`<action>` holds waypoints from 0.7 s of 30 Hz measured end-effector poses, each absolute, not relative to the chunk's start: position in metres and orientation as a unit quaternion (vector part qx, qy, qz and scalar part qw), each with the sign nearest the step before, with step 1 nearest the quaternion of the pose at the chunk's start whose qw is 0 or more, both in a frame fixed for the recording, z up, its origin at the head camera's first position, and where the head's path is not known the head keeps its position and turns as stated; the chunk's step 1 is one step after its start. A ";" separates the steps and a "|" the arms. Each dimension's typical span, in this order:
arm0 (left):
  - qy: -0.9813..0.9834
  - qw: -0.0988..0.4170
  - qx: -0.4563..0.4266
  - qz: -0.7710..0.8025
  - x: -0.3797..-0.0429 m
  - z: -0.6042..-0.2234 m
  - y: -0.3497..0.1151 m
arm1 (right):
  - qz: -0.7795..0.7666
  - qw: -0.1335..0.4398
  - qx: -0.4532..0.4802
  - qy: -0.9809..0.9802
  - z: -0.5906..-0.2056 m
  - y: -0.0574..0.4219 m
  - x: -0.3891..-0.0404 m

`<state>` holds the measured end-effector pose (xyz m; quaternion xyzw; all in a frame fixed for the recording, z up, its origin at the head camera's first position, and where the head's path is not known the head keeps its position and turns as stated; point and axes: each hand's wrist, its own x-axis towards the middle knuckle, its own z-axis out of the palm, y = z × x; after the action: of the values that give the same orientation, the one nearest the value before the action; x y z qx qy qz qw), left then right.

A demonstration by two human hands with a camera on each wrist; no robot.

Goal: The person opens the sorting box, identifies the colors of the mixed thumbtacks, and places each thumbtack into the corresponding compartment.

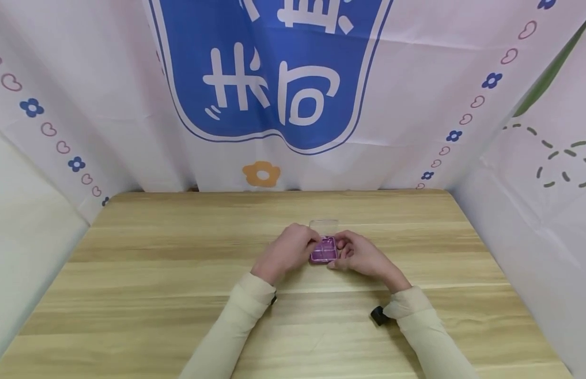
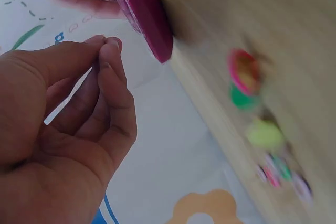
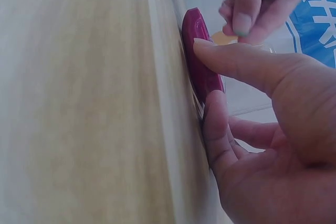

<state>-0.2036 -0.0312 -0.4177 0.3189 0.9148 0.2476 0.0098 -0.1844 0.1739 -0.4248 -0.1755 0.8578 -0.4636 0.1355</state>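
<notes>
Gripping a small purple compartment box (image 1: 324, 250) by its right side, the right hand (image 1: 364, 256) sets its thumb at the near corner and a finger at the far one. The box lies on a wood-grain table (image 1: 179, 289), its clear lid (image 1: 324, 226) open at the far side. The left hand (image 1: 287, 250) is at the box's left edge, thumb and fingertips brought together; seen from the right wrist, they pinch what looks like a small green piece (image 3: 242, 24), too tiny to identify.

The left fingers cover part of the box's left side, and the wrist views show it nearly edge-on, hiding most of its compartments. Blurred in the left wrist view are a pink-and-green object (image 2: 244, 80), a yellow-green one (image 2: 265, 133) and a few smaller coloured bits. A black device (image 1: 379, 316) beside the right cuff is partly covered by the sleeve.

Behind the table, a fabric backdrop carries a blue panel (image 1: 274, 45) with large white characters (image 1: 240, 79); folds and the top edge cut into them, and I cannot read them reliably.
</notes>
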 end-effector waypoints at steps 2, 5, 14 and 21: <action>0.918 0.005 0.316 0.238 -0.205 -0.419 -0.024 | -0.466 0.133 -0.175 0.857 -0.433 0.176 -0.187; 0.925 0.000 0.312 0.216 -0.206 -0.421 -0.014 | -0.467 0.129 -0.175 0.857 -0.447 0.179 -0.191; 0.935 -0.042 0.301 0.183 -0.207 -0.419 0.001 | -0.472 0.122 -0.187 0.853 -0.458 0.184 -0.197; 0.937 -0.042 0.297 0.180 -0.210 -0.421 0.002 | -0.471 0.122 -0.188 0.853 -0.449 0.184 -0.195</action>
<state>-0.2097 0.0025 -0.4210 0.2974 0.9366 0.1804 -0.0416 -0.1949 0.1844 -0.4487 -0.1880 0.8534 -0.4707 0.1219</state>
